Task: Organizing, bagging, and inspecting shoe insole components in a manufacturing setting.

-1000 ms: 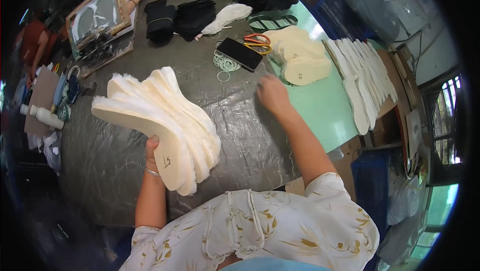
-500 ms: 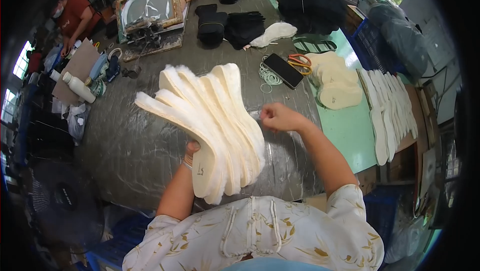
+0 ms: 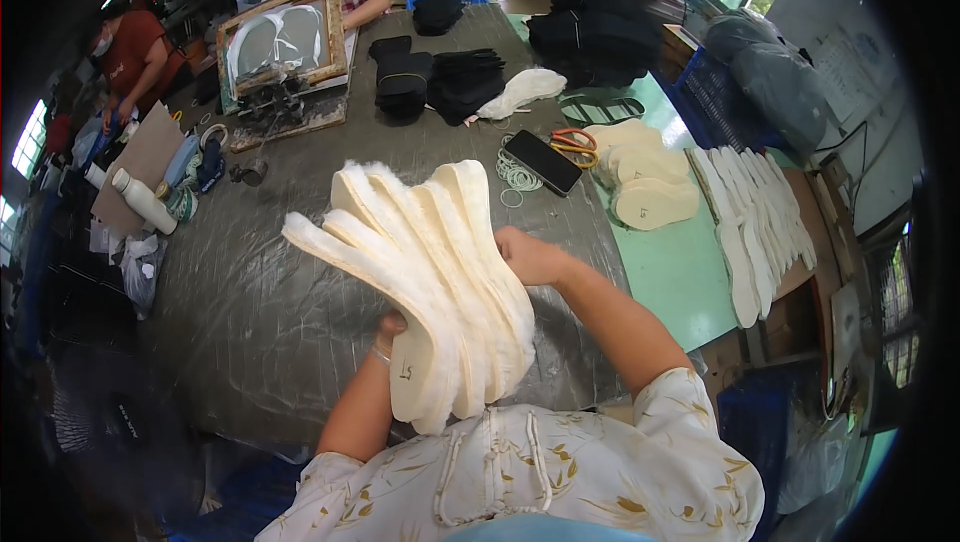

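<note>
Insoles (image 3: 430,282), cream and fleecy, fan out in a stack raised over the grey table (image 3: 260,312). Beneath their heel ends, the left hand (image 3: 388,327) grips them with fingers curled shut, while the right hand (image 3: 528,257) pinches the stack's right edge. Beyond the right hand lie a phone (image 3: 541,162) and rubber bands (image 3: 515,177).

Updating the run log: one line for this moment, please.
left hand: holds fanned stack of cream insoles | right hand: on stack's right edge | phone: lying on table
</note>
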`<state>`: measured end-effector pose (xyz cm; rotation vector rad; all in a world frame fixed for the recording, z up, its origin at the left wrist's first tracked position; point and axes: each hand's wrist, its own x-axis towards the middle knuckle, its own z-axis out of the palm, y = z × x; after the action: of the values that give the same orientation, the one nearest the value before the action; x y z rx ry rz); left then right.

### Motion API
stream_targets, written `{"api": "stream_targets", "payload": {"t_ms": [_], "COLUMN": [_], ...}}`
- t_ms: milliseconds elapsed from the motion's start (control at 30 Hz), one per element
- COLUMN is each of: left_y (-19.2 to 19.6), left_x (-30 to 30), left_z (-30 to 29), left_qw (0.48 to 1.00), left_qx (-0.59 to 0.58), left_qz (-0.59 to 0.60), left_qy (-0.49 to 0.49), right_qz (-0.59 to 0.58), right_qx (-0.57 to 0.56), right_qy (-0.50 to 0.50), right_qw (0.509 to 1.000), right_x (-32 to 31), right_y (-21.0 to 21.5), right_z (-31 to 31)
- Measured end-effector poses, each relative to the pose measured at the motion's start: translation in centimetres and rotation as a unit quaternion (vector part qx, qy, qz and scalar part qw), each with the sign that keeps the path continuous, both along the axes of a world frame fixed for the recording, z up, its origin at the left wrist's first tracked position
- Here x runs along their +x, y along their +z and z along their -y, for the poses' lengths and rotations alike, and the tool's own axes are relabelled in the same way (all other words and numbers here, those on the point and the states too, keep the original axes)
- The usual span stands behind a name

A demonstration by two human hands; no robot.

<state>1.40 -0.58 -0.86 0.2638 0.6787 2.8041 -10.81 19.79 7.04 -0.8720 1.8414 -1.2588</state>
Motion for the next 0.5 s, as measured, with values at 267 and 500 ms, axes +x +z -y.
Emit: {"api": "stream_targets", "payload": {"t_ms": [267,500], "left_y": [1.6,3.4], "left_x": [-0.2,-0.5], "left_z": [0.2,3.5], "left_qw": [0.989,0.960], "left_qx": [-0.130,-0.250], "left_qz": [-0.059,-0.110], "left_qy": [-0.039,-0.068], "right_qz": [0.111,-0.068], "right_qx": [-0.174,-0.010], "right_qy": [-0.143,-0.478], "right_qw": [0.968,0.876], "right_x": [2.4,-6.3], "right_y": [-0.8,-2.1], "right_z": [1.1,-7.9]}}
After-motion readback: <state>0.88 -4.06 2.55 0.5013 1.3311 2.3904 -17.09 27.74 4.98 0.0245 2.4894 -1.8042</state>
